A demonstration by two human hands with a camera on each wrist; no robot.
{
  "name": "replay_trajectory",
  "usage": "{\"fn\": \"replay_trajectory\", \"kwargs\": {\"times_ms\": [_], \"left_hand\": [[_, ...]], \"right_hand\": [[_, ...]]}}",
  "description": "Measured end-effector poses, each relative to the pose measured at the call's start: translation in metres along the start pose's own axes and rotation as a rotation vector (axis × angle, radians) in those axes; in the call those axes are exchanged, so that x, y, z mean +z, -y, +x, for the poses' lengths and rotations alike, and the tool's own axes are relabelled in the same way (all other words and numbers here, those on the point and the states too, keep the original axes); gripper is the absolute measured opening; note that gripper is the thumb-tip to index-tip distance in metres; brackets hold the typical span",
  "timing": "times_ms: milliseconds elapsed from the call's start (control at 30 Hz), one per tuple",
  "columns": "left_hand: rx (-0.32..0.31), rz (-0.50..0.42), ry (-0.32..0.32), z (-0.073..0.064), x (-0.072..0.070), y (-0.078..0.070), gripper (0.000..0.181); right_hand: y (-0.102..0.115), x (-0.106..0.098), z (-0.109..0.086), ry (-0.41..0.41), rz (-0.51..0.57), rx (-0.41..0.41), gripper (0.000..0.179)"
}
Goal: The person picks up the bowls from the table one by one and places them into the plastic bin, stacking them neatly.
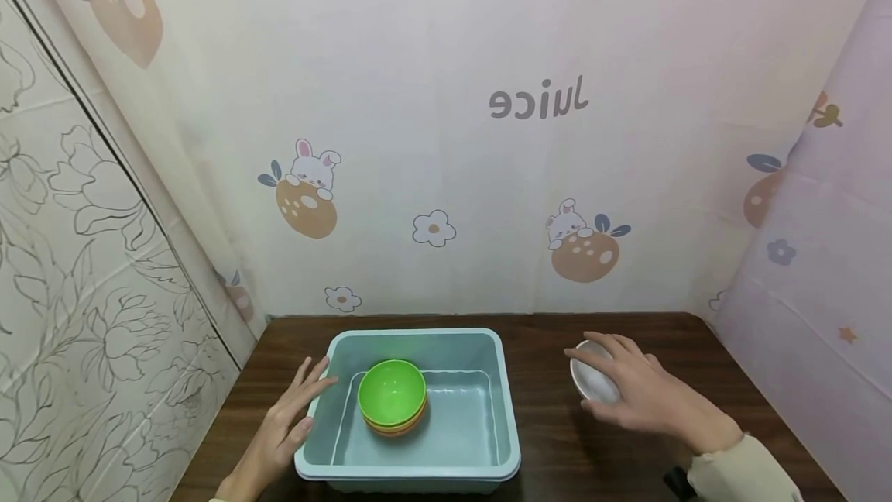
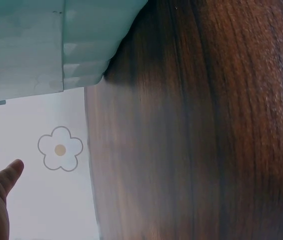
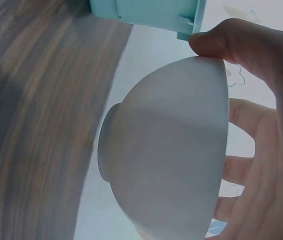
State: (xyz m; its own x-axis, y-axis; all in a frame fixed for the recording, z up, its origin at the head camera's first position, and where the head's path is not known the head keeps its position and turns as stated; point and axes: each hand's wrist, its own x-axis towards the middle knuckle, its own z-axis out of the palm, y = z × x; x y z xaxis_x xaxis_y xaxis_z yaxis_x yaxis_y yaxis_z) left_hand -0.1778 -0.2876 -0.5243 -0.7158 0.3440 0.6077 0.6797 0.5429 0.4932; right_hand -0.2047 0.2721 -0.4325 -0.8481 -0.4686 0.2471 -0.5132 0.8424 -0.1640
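A white bowl [image 1: 595, 373] is in my right hand [image 1: 637, 386], on the right of the tub. The thumb [image 3: 216, 45] presses one side of its rim, and the other fingers reach across the mouth to the far side. Seen from the side in the right wrist view, its foot [image 3: 106, 142] shows in front of the table's far edge. My left hand [image 1: 282, 417], fingers spread, is at the left rim of a light blue-green tub [image 1: 512, 424]. Inside the tub, a green bowl [image 1: 392, 392] sits on top of stacked orange bowls [image 1: 397, 431].
The dark wood table [image 1: 550, 440] runs back to a wall covering [image 1: 432, 138] printed with rabbits and fruit. Patterned coverings [image 1: 77, 293] also close in the left side and the right side [image 1: 822, 316].
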Motion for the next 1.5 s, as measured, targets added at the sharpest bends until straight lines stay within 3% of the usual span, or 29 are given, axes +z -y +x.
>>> {"fn": "replay_trajectory", "kwargs": {"times_ms": [300,567,967,1500], "left_hand": [[-0.008,-0.006,0.005,0.000,0.001,-0.001,0.050],[0.028,-0.015,-0.003,0.001,0.000,0.000,0.049],[0.016,-0.014,-0.002,-0.001,0.001,0.000,0.052],[0.014,-0.028,-0.003,-0.001,0.002,0.000,0.052]], "right_hand": [[0.002,-0.006,0.009,-0.002,0.003,0.003,0.066],[0.008,-0.009,0.015,-0.021,0.004,-0.038,0.066],[0.018,-0.018,0.031,-0.045,0.005,-0.078,0.064],[0.046,-0.026,0.058,-0.063,0.068,-0.109,0.061]]}}
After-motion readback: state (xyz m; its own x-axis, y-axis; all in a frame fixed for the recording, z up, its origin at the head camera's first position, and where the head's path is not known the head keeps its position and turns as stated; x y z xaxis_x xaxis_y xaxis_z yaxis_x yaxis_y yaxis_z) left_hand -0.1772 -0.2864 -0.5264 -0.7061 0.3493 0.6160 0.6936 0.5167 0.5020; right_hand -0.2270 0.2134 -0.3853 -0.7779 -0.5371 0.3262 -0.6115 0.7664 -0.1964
